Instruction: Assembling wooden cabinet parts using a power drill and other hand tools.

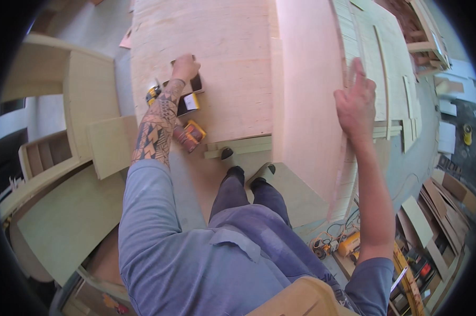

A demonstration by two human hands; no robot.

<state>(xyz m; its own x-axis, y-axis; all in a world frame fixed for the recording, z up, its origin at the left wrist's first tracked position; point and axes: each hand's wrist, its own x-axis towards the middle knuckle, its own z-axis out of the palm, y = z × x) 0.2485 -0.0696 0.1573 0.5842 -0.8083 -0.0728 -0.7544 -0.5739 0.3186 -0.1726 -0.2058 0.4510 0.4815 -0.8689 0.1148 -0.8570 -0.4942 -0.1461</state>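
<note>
Curling over a dark box [197,83] on the plywood [232,68], the left hand [186,67] hides its grip; the right hand [356,105], hold unclear, lies at a pale board's [306,105] edge, perhaps steadying it.

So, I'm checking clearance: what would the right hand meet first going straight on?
The way ahead of the right hand looks free over the pale boards as far as the picture shows; depth is unclear.

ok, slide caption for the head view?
Left hand at a dark box on a plywood sheet, right hand by the edge of a pale board.
</note>
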